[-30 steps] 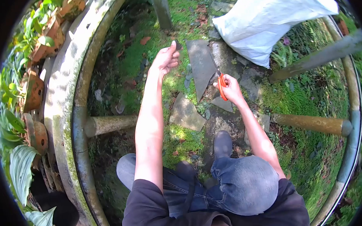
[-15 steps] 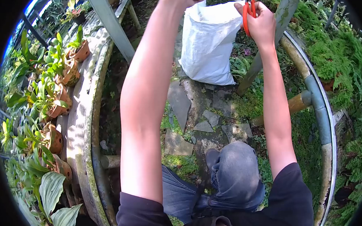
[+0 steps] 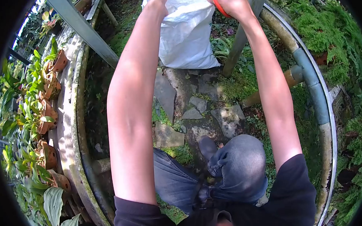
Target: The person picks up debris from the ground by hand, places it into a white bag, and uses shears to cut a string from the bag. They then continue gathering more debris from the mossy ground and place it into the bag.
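A white woven sack (image 3: 187, 41) stands upright on the stone path, its upper rim near the top of the view. My left hand (image 3: 159, 3) is at the left side of the sack's mouth. Its fingers are cut off by the top edge, so I cannot see what they hold. My right hand (image 3: 236, 4) is closed round the orange-red handles of a pair of scissors (image 3: 220, 3), beside the sack's upper right corner. The scissors' blades lie outside the view.
Clay pots (image 3: 47, 116) with leafy plants line a ledge (image 3: 67, 98) on the left. A curved pipe rail (image 3: 310, 71) and ferns (image 3: 328, 39) are on the right. Metal posts (image 3: 82, 30) slant on both sides. Flat stones (image 3: 165, 93) pave the ground.
The view has shifted, so the sack appears higher and further left. My left hand has moved left along the sack's mouth. My right hand keeps the scissors, now partly out of view.
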Demonstrator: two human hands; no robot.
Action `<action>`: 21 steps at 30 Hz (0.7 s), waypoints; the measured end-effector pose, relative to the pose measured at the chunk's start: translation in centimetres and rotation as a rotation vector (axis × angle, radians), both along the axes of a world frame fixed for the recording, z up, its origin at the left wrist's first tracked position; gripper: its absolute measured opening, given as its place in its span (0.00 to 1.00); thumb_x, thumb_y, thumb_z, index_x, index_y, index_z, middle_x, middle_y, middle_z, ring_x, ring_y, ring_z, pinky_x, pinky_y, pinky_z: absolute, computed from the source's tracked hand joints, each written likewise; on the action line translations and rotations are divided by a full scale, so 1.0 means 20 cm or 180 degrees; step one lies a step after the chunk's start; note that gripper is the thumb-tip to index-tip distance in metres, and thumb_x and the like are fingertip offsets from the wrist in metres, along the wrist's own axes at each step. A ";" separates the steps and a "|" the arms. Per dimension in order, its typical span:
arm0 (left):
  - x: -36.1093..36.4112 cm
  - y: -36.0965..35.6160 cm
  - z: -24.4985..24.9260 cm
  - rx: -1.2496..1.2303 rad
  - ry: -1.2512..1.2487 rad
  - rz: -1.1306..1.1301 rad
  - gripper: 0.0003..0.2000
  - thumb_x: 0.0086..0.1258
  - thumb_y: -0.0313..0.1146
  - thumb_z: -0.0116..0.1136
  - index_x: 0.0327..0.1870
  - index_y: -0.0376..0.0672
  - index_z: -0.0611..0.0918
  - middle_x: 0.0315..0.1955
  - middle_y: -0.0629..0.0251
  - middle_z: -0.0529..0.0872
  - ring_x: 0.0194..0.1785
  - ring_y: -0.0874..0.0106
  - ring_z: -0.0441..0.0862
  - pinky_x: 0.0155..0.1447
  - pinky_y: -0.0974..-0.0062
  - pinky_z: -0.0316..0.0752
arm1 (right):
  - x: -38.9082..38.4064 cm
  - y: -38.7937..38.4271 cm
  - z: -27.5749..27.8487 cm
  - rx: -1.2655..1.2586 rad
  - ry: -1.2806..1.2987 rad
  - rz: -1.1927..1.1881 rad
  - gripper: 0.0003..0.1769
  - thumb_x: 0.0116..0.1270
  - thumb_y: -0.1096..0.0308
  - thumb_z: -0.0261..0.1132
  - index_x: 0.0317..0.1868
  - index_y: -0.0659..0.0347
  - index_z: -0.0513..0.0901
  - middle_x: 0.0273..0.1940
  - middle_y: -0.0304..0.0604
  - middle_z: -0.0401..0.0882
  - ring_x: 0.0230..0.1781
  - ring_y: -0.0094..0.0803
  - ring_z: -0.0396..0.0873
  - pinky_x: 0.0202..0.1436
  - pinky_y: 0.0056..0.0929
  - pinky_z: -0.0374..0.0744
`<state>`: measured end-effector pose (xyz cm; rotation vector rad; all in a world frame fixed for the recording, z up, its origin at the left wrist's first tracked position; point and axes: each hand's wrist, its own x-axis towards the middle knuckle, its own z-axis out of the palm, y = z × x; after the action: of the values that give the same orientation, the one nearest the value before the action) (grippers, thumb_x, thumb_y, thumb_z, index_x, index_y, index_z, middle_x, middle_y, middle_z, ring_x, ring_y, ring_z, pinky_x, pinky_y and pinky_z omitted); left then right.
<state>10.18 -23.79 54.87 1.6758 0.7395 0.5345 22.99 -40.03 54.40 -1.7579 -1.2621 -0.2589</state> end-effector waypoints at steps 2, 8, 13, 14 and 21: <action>-0.03 -0.02 0.02 0.0431 0.0183 0.0117 0.14 0.74 0.42 0.58 0.36 0.38 0.82 0.28 0.59 0.84 0.34 0.61 0.79 0.42 0.65 0.73 | 0.05 0.01 -0.01 0.0099 -0.0120 0.0204 0.24 0.61 0.57 0.71 0.21 0.62 0.67 0.19 0.46 0.70 0.25 0.26 0.74 0.31 0.37 0.73; -0.23 -0.13 0.03 0.4082 -0.0159 0.1294 0.14 0.69 0.38 0.62 0.30 0.34 0.84 0.29 0.48 0.86 0.39 0.51 0.85 0.46 0.60 0.78 | 0.03 -0.16 -0.09 0.0634 -0.0106 0.0553 0.22 0.57 0.62 0.75 0.20 0.62 0.70 0.19 0.41 0.71 0.24 0.24 0.71 0.28 0.32 0.70; -0.46 -0.32 -0.08 0.5278 -0.0307 0.1201 0.15 0.71 0.44 0.58 0.39 0.39 0.86 0.43 0.51 0.85 0.58 0.51 0.76 0.61 0.57 0.69 | -0.10 -0.48 -0.39 0.0577 0.1725 0.0811 0.10 0.63 0.71 0.74 0.35 0.64 0.80 0.28 0.32 0.79 0.28 0.17 0.73 0.32 0.22 0.73; -0.49 -0.32 -0.15 0.5466 -0.0230 0.1105 0.17 0.71 0.47 0.58 0.42 0.40 0.86 0.47 0.51 0.85 0.61 0.49 0.74 0.65 0.54 0.67 | -0.08 -0.54 -0.50 0.0522 0.1707 0.0909 0.10 0.63 0.70 0.75 0.36 0.65 0.81 0.28 0.32 0.79 0.29 0.16 0.73 0.33 0.22 0.73; -0.44 -0.23 -0.54 0.4540 -0.0547 0.0459 0.17 0.59 0.33 0.73 0.47 0.40 0.80 0.70 0.40 0.67 0.76 0.43 0.59 0.77 0.52 0.57 | -0.05 -0.51 -0.64 0.0927 0.1194 0.1310 0.15 0.57 0.73 0.79 0.34 0.64 0.77 0.32 0.32 0.78 0.35 0.18 0.73 0.42 0.22 0.74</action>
<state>1.45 -28.40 44.10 2.7959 0.2869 1.5071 22.08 -50.26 41.53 -1.1983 -1.2058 0.1175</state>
